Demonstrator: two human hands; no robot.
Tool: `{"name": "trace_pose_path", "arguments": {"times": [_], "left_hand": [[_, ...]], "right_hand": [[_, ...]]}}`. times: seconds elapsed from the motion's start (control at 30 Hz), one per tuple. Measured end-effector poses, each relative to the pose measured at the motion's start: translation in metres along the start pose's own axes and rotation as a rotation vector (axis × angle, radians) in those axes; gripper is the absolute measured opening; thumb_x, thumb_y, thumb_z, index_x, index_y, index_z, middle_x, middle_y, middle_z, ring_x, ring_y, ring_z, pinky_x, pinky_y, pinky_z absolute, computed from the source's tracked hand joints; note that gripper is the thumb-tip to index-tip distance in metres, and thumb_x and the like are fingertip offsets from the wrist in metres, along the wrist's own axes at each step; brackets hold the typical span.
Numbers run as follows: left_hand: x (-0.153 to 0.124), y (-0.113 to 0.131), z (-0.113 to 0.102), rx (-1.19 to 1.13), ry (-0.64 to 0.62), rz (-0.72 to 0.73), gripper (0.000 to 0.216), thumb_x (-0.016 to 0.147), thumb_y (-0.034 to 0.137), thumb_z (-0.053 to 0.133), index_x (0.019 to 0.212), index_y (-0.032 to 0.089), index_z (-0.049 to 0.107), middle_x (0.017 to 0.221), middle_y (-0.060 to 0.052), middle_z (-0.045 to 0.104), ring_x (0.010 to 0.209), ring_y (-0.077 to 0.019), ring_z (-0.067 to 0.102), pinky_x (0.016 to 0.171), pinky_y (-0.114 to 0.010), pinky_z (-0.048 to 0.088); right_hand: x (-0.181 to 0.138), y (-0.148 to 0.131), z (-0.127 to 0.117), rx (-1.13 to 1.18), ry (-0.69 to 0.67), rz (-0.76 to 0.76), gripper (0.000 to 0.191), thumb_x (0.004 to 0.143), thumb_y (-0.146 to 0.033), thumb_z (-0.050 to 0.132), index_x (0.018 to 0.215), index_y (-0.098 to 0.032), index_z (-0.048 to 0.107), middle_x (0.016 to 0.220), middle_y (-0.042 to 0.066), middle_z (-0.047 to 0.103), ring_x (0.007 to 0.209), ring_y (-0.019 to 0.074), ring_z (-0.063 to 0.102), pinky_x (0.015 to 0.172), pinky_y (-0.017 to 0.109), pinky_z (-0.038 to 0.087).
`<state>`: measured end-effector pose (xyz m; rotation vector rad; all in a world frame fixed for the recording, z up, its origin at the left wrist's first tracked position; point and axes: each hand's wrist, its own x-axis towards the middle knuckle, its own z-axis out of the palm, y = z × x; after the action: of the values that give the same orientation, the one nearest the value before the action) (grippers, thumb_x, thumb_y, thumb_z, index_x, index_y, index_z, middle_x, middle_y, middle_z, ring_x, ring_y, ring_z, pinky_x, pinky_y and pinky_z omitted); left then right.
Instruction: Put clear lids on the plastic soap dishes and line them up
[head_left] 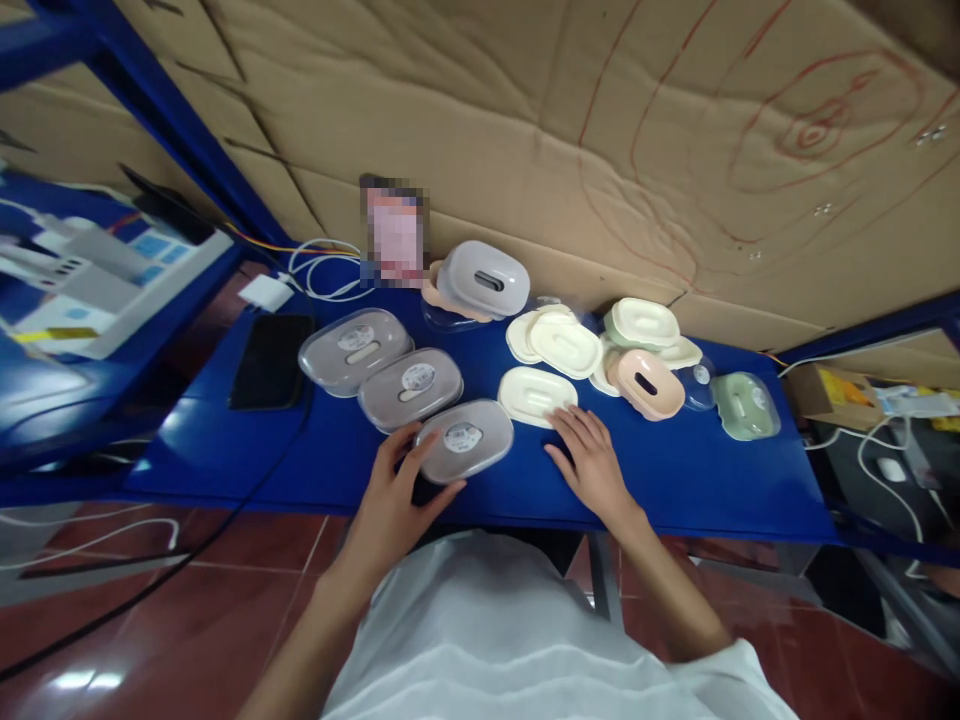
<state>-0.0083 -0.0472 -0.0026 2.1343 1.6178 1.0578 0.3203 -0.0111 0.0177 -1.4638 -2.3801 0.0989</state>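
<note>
My left hand [401,490] grips the left end of a grey soap box [466,440] with a clear lid and a round label, thumb along its near edge. Two matching grey boxes, one in the middle [411,388] and one farther left [355,352], lie in a slanting row behind it. My right hand [589,458] is open, its fingertips touching the near right edge of a cream oval tray [537,396]. Past that tray lie several stacked cream oval pieces [564,345]. A peach soap box body [649,383] with a dark slot sits right of them.
A grey slotted body [486,280] rests on peach and clear pieces at the back. On the right are a cream-topped green piece [643,322] and a clear-lidded green box [746,407]. A black phone [270,362], white charger [266,291] and cables lie left. Cardboard [480,120] walls the back.
</note>
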Motion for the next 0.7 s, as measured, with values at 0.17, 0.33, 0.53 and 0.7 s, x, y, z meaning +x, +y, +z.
{"name": "trace_pose_path", "arguments": {"times": [0.17, 0.33, 0.53, 0.7], "left_hand": [[0.024, 0.016, 0.023, 0.156, 0.143, -0.03, 0.075, 0.096, 0.042, 0.077, 0.16, 0.019, 0.045, 0.155, -0.026, 0.047, 0.142, -0.0438, 0.053, 0.111, -0.062, 0.052], [0.034, 0.053, 0.041, 0.28, 0.1, 0.261, 0.053, 0.1, 0.022, 0.068, 0.153, 0.025, 0.057, 0.16, -0.022, 0.05, 0.144, -0.04, 0.054, 0.116, -0.06, 0.044], [0.038, 0.057, 0.052, 0.13, -0.284, 0.545, 0.034, 0.106, 0.016, 0.056, 0.137, 0.022, 0.07, 0.135, -0.011, 0.073, 0.133, -0.0293, 0.064, 0.108, -0.045, 0.054], [0.029, 0.043, 0.048, 0.091, -0.19, 0.472, 0.041, 0.107, 0.022, 0.06, 0.147, 0.025, 0.063, 0.143, -0.015, 0.067, 0.128, -0.0272, 0.068, 0.107, -0.042, 0.058]], "right_hand": [[-0.049, -0.007, -0.012, -0.013, 0.064, 0.112, 0.033, 0.11, -0.028, 0.055, 0.141, -0.025, 0.066, 0.138, 0.01, 0.073, 0.137, 0.0294, 0.063, 0.12, 0.054, 0.044], [-0.049, 0.025, -0.022, -0.034, 0.124, 0.113, 0.045, 0.112, -0.029, 0.049, 0.157, -0.027, 0.052, 0.163, 0.013, 0.055, 0.153, 0.0296, 0.049, 0.124, 0.056, 0.039], [-0.029, 0.099, -0.035, -0.248, 0.325, 0.364, 0.041, 0.108, -0.037, 0.058, 0.144, -0.019, 0.066, 0.14, 0.017, 0.072, 0.136, 0.0391, 0.061, 0.113, 0.062, 0.045], [-0.048, 0.039, -0.033, -0.008, 0.194, 0.096, 0.036, 0.107, -0.029, 0.062, 0.143, -0.027, 0.067, 0.137, 0.01, 0.073, 0.131, 0.0283, 0.065, 0.111, 0.049, 0.05]]}}
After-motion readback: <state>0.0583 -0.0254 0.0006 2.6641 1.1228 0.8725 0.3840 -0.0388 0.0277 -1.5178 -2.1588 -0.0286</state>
